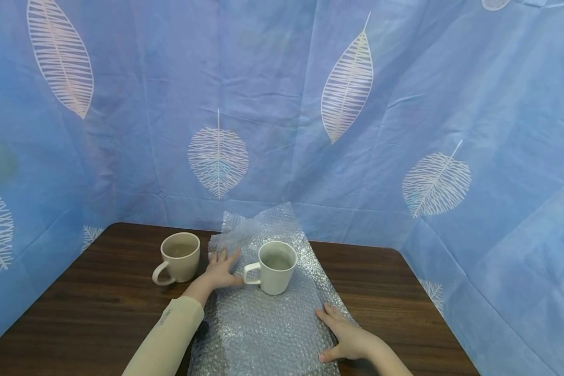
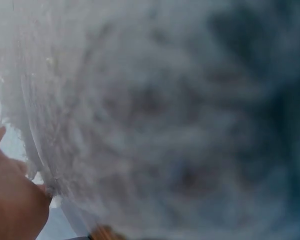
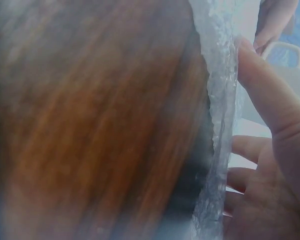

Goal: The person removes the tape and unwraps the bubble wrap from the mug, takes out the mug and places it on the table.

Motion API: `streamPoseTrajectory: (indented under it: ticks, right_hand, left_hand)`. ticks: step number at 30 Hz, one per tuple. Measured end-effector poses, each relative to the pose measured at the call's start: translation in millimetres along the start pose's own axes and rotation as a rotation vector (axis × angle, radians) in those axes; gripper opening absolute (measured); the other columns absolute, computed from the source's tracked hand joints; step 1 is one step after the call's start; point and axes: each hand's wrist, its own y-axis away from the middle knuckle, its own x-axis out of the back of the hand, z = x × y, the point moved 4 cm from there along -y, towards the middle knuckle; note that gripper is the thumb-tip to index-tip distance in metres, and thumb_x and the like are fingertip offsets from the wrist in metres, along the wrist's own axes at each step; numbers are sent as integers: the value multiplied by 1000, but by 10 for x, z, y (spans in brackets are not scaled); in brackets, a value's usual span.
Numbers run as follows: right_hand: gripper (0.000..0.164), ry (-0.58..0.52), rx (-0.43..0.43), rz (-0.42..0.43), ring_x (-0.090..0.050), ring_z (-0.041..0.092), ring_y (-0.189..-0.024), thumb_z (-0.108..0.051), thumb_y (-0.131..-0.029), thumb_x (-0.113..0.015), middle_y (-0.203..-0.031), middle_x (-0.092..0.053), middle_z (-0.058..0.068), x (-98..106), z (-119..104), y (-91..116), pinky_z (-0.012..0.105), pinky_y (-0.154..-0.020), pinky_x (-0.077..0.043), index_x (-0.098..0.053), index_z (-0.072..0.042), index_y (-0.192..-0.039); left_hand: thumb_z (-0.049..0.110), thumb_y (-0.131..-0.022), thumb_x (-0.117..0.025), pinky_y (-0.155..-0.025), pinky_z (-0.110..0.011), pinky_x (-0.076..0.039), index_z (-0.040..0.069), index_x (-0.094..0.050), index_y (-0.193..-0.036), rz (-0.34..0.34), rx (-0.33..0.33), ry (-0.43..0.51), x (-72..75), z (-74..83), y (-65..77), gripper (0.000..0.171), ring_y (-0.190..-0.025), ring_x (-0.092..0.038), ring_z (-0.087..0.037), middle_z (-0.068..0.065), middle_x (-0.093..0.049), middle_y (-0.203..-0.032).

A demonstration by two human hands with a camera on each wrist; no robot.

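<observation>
A long sheet of bubble wrap (image 1: 268, 324) lies over the dark wooden table. On it stands a white mug (image 1: 277, 267), upright, its handle toward the left. My left hand (image 1: 223, 271) rests with spread fingers on the sheet's left side, the thumb close to the mug's handle; whether they touch I cannot tell. Along the right edge of the wrap, nearer to me, my right hand (image 1: 345, 334) touches the sheet with its fingers spread. The right wrist view shows the thumb and fingers of that hand (image 3: 275, 145) against the wrap's edge (image 3: 220, 100).
A second, cream mug (image 1: 180, 258) stands on the table (image 1: 75, 303) to the left of my left hand, handle toward me and left. Behind the table hangs a blue curtain (image 1: 272, 156) with white leaf prints; the wrap's far end reaches up against it.
</observation>
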Motion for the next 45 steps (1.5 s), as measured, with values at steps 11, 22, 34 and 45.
streamPoseTrajectory:
  ticks: [11, 22, 34, 45]
  right_hand:
    - [102, 22, -6, 9, -13, 51, -137, -45, -73, -79, -153, -12, 31, 23, -15, -8, 70, -98, -23, -28, 0, -149]
    - [102, 24, -9, 11, -12, 50, -137, -45, -72, -79, -153, -12, 31, 32, -6, -14, 70, -98, -23, -29, 0, -149]
    - [101, 11, 4, 13, -13, 52, -137, -44, -73, -79, -152, -12, 32, 16, -8, 5, 70, -98, -22, -29, 1, -148]
    - [101, 3, 7, 15, -12, 52, -137, -43, -72, -80, -152, -12, 32, 11, -9, 6, 71, -98, -21, -29, 2, -148]
  left_hand:
    - [48, -78, -75, -106, -66, -4, 9, -28, -151, -125, 38, -52, 15, 16, 13, 96, -137, 12, -50, -30, 3, -154]
    - [45, -81, -75, -105, -67, -5, 8, -30, -150, -131, 39, -81, 34, 35, 4, 91, -137, 8, -52, -30, -2, -154]
    - [42, -83, -73, -102, -71, -12, 5, -39, -146, -155, -6, -88, 100, 63, 73, 80, -136, -3, -55, -32, -17, -151]
    - [34, -86, -71, -98, -59, -36, 2, -51, -137, -140, -167, 35, 142, 80, 161, 63, -128, -40, -42, -20, -48, -137]
